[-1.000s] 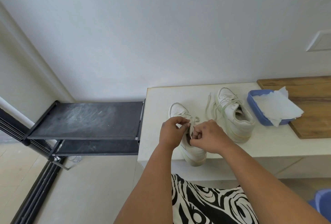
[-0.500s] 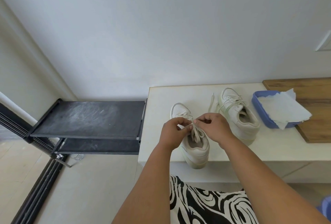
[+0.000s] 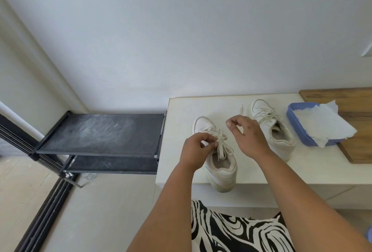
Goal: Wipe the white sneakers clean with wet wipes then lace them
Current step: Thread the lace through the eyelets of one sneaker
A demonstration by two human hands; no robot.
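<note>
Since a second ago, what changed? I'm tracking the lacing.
The right hand let go of the lace and lifted off toward the far sneaker. The left hand still pinches the bow on the near sneaker. Sneakers and blue tub stayed put.

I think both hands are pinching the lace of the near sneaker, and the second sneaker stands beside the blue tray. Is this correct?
Not quite. In the head view only the left hand pinches the lace of the near sneaker. The right hand is lifted off it and holds nothing. The rest is right: the second sneaker stands beside the blue tray.
</note>
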